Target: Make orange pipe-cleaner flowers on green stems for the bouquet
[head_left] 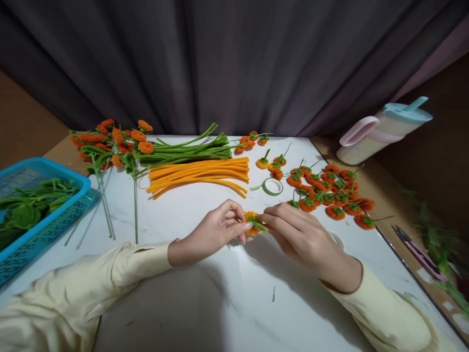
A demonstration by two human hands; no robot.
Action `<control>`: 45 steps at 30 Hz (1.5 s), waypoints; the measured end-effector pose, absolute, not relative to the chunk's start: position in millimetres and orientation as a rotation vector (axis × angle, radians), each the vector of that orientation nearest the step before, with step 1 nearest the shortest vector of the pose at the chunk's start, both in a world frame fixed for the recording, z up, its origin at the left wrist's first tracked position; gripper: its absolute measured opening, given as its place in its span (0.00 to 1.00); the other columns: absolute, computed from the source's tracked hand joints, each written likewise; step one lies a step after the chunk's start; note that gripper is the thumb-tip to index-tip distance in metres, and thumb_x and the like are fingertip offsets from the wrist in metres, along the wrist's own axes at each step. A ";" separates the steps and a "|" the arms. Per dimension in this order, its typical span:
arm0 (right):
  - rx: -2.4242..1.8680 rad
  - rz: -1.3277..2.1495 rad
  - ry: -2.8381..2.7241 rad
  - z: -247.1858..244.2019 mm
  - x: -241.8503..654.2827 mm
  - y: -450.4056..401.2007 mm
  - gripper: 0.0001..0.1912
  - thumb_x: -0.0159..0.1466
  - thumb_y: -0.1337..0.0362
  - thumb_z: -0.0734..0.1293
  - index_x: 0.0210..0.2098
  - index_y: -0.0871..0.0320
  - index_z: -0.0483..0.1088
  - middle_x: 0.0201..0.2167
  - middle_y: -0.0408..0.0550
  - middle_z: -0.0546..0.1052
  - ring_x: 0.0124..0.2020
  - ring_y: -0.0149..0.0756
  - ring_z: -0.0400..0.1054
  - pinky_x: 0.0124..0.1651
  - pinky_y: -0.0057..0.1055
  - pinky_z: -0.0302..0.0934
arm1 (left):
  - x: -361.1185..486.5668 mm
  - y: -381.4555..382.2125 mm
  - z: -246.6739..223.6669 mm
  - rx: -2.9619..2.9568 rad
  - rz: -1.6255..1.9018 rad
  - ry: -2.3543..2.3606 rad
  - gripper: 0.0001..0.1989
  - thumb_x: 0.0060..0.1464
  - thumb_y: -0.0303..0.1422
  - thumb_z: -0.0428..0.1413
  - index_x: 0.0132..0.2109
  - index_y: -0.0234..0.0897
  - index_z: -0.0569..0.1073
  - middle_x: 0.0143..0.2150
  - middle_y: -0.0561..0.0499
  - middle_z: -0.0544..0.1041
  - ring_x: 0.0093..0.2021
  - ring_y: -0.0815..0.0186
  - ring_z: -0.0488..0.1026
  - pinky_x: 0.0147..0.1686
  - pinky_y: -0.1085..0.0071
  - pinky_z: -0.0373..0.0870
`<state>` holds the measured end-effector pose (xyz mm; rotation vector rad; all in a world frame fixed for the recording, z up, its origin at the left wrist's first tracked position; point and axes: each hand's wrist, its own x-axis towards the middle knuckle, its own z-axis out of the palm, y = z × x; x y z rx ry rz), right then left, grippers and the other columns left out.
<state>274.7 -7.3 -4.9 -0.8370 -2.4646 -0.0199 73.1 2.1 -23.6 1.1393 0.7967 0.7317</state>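
Between my two hands, above the white marbled tabletop, is a small yellow-orange fuzzy flower [251,224] with a green center and a green strip sticking out to the right. My left hand [220,227] pinches the flower from the left, its thumb over the green part. From the right, my right hand [298,234] has its fingertips closed at the flower's edge and the green strip. Just beyond lie a roll of green tape [272,187] and a bundle of yellow-orange fuzzy stems [200,177]. Green fuzzy stems [190,150] lie behind that bundle.
A blue basket [82,188] of green leaves stands at the left. Stemmed orange flowers [117,139] lie at the back left, and several orange flower heads [330,188] at the right. A pitcher [384,129] and pink-handled pliers [421,254] are past the right edge.
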 end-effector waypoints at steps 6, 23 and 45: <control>-0.798 0.105 -2.362 -13.5 272.7 -6.5 0.12 0.63 0.79 0.57 0.42 0.63 0.66 0.33 0.54 0.72 0.34 0.36 0.64 0.33 0.31 0.61 | 69.5 5.1 -13.2 1.085 0.633 0.727 0.10 0.53 0.33 0.58 0.36 0.35 0.63 0.25 0.56 0.69 0.28 0.71 0.71 0.38 0.67 0.71; -0.611 0.366 -2.273 -6.6 273.0 -3.5 0.13 0.62 0.80 0.57 0.41 0.62 0.67 0.33 0.53 0.73 0.33 0.34 0.64 0.33 0.32 0.62 | 68.2 7.8 -15.9 0.679 0.459 0.591 0.09 0.56 0.31 0.56 0.38 0.28 0.76 0.33 0.47 0.74 0.27 0.74 0.67 0.30 0.76 0.71; -0.550 -0.072 -2.359 3.0 275.5 -3.7 0.13 0.68 0.73 0.53 0.44 0.64 0.67 0.34 0.57 0.75 0.34 0.37 0.69 0.30 0.33 0.64 | 63.4 14.6 -4.8 0.609 0.345 0.573 0.09 0.51 0.26 0.58 0.41 0.30 0.77 0.32 0.50 0.72 0.21 0.79 0.58 0.23 0.81 0.67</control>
